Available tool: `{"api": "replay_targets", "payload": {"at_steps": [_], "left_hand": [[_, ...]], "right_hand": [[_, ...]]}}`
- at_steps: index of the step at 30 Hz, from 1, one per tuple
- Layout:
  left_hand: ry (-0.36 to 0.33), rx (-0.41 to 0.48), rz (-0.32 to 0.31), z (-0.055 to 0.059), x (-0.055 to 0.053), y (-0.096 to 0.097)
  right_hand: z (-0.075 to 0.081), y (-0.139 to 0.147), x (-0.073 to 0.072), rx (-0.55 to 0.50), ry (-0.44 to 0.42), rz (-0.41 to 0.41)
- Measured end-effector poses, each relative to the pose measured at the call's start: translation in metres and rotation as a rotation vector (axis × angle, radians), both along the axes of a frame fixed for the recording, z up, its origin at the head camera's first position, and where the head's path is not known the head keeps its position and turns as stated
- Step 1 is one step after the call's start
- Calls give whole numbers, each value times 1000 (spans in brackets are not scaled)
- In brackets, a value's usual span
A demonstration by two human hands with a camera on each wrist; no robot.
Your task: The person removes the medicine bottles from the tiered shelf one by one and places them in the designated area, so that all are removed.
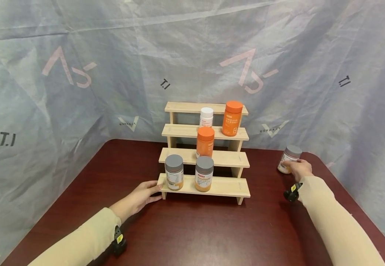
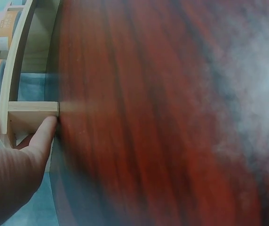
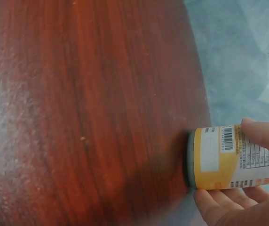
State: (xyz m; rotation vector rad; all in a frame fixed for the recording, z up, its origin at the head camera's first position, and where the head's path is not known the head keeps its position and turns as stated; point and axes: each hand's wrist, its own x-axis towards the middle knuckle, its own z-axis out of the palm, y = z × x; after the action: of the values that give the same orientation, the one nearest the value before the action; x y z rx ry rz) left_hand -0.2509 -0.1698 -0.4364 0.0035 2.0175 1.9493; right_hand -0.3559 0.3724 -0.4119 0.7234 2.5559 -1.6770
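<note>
My left hand [image 1: 142, 195] holds the left end of the lowest step of a pale wooden tiered display shelf [image 1: 225, 186]. In the left wrist view, the fingers [image 2: 43, 136] lie against the step's end support. Far to the right, my right hand [image 1: 300, 169] grips a grey-lidded jar [image 1: 286, 159] with a white and yellow label. The right wrist view shows the thumb on one side of this jar [image 3: 219, 157] and fingers on the other. The jar tilts slightly; whether its base touches the table, I cannot tell.
On the lowest step stand two grey-lidded jars, one left [image 1: 174, 173] and one nearer the middle [image 1: 204, 174]. Higher up are an orange jar [image 1: 205, 143], a white bottle [image 1: 206, 118] and a taller orange jar [image 1: 232, 119]. A grey printed sheet [image 1: 185, 48] hangs behind the dark red table [image 1: 205, 229].
</note>
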Motion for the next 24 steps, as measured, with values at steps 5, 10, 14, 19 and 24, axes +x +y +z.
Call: {"api": "replay_targets", "payload": {"at_steps": [5,10,14,19,24], "left_hand": [[4,2,-9,2,1,2],[9,4,-2,0,1,1],[-3,12,12,-3,1,1],[-5,21,1,-4,0,1],[-1,15,5,-4,-2,-1]], "right_hand": [[-2,4,1,-60,-9,15],[1,4,2,-86,-19,66],[3,6,7,-72,-28,115],[7,8,12,-116,-18,75],[17,8,10,-159,27,44]]}}
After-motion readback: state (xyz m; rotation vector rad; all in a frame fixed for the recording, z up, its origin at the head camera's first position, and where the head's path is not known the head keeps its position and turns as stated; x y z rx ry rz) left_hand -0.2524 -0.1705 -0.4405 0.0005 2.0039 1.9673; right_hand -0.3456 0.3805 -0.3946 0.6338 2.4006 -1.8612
